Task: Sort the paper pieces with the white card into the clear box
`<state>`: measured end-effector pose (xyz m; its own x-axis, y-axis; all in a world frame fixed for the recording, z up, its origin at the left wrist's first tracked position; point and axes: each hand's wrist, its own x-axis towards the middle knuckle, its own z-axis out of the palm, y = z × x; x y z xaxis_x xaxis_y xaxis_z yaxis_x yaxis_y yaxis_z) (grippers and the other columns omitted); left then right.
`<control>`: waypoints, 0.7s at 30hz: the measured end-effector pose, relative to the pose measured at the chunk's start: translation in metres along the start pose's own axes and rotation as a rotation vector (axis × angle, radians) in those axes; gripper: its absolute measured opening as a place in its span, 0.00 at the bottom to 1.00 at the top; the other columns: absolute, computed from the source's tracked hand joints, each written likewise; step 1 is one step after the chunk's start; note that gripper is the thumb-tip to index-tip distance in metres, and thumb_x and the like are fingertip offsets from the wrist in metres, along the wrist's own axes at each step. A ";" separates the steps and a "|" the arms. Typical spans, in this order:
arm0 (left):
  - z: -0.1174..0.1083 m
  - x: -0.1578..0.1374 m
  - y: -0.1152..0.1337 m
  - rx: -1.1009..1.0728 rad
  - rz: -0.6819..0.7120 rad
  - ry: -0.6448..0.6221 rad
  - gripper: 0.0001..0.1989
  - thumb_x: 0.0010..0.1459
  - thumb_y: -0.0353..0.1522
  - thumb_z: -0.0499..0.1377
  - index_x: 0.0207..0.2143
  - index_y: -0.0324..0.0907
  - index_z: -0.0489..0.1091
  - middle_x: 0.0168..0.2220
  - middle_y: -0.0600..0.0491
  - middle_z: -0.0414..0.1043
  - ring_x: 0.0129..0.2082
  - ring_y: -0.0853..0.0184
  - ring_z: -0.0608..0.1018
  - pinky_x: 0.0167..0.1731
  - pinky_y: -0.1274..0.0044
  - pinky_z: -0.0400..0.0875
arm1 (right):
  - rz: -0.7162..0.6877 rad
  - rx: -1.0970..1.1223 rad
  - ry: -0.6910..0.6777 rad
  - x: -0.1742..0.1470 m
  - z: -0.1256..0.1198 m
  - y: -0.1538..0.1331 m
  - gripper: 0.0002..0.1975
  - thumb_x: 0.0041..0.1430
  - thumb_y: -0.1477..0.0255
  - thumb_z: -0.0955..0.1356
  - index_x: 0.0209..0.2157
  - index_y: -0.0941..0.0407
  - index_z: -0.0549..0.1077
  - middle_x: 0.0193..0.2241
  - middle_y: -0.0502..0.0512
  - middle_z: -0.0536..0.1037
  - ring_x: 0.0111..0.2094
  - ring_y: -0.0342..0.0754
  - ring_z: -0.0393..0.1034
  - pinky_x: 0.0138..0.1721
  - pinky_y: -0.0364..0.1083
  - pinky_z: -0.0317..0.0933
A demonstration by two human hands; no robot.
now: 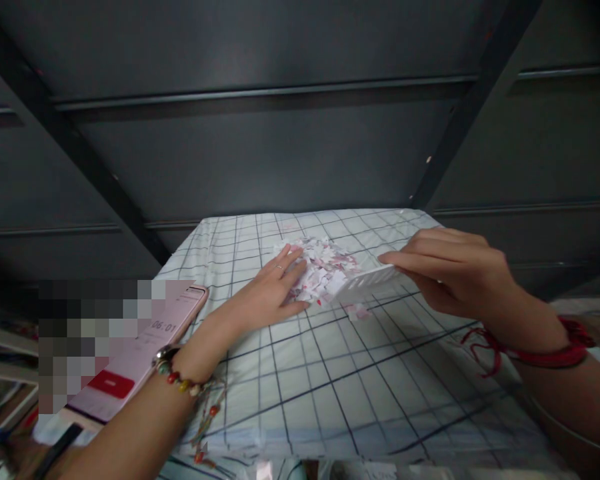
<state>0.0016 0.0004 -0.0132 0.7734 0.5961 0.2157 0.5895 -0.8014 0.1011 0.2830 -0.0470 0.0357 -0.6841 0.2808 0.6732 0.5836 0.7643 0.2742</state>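
Observation:
A heap of torn paper scraps (325, 263), white with some pink and red bits, lies on the checked tablecloth (290, 373). My left hand (275, 287) rests at the heap's left side with its fingers spread, touching the scraps and closed on nothing. On the right, my right hand (450, 267) pinches the end of a white slotted plastic piece (367, 281), whose full shape I cannot make out. That piece is tilted, its far end against the right edge of the heap. A loose pinkish scrap (359, 311) lies just in front of it.
A pink phone (145, 347) with a timer on its screen stands at the left edge of the table. Behind the table rises a dark panelled wall (280, 153). Blurred shelving (10, 347) is at the far left.

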 end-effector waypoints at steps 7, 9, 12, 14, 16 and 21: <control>-0.003 0.002 0.004 -0.001 0.011 -0.003 0.30 0.58 0.36 0.56 0.59 0.32 0.52 0.64 0.35 0.41 0.64 0.50 0.41 0.58 0.60 0.50 | -0.018 -0.044 0.015 0.002 0.002 -0.001 0.15 0.51 0.85 0.61 0.40 0.57 0.66 0.22 0.51 0.70 0.24 0.44 0.62 0.25 0.45 0.57; -0.004 0.001 0.005 -0.016 0.029 0.014 0.25 0.59 0.35 0.56 0.56 0.35 0.56 0.64 0.38 0.42 0.64 0.51 0.42 0.58 0.60 0.51 | -0.016 -0.086 0.044 0.002 0.003 -0.001 0.15 0.51 0.85 0.61 0.40 0.56 0.67 0.22 0.51 0.70 0.24 0.44 0.63 0.25 0.45 0.57; -0.006 0.001 0.006 -0.036 0.052 0.044 0.17 0.60 0.34 0.55 0.50 0.37 0.64 0.65 0.41 0.42 0.64 0.51 0.42 0.58 0.60 0.51 | -0.026 -0.176 0.057 0.003 0.004 -0.001 0.15 0.50 0.85 0.61 0.39 0.56 0.67 0.22 0.50 0.70 0.24 0.45 0.63 0.25 0.45 0.57; -0.007 0.001 0.007 -0.049 0.077 0.059 0.13 0.60 0.33 0.55 0.46 0.37 0.67 0.64 0.42 0.43 0.64 0.51 0.43 0.58 0.60 0.52 | -0.026 -0.157 0.024 0.003 0.003 -0.001 0.16 0.50 0.85 0.61 0.38 0.55 0.67 0.22 0.49 0.70 0.24 0.44 0.63 0.25 0.45 0.57; -0.009 0.002 0.009 -0.061 0.116 0.057 0.12 0.60 0.32 0.55 0.44 0.37 0.69 0.63 0.41 0.46 0.64 0.51 0.44 0.58 0.60 0.51 | -0.004 -0.067 -0.011 0.002 0.002 -0.001 0.15 0.50 0.85 0.61 0.38 0.54 0.67 0.23 0.49 0.70 0.24 0.44 0.63 0.25 0.44 0.57; -0.012 0.003 0.011 -0.094 0.196 0.046 0.10 0.59 0.30 0.55 0.43 0.40 0.72 0.63 0.46 0.47 0.64 0.51 0.44 0.59 0.58 0.50 | 0.022 -0.050 0.015 0.000 -0.001 0.002 0.15 0.52 0.83 0.61 0.39 0.52 0.67 0.23 0.49 0.70 0.25 0.44 0.65 0.26 0.45 0.58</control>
<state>0.0074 -0.0069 0.0006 0.8583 0.4277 0.2836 0.4032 -0.9039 0.1427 0.2840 -0.0461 0.0367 -0.6646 0.2878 0.6896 0.6195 0.7282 0.2931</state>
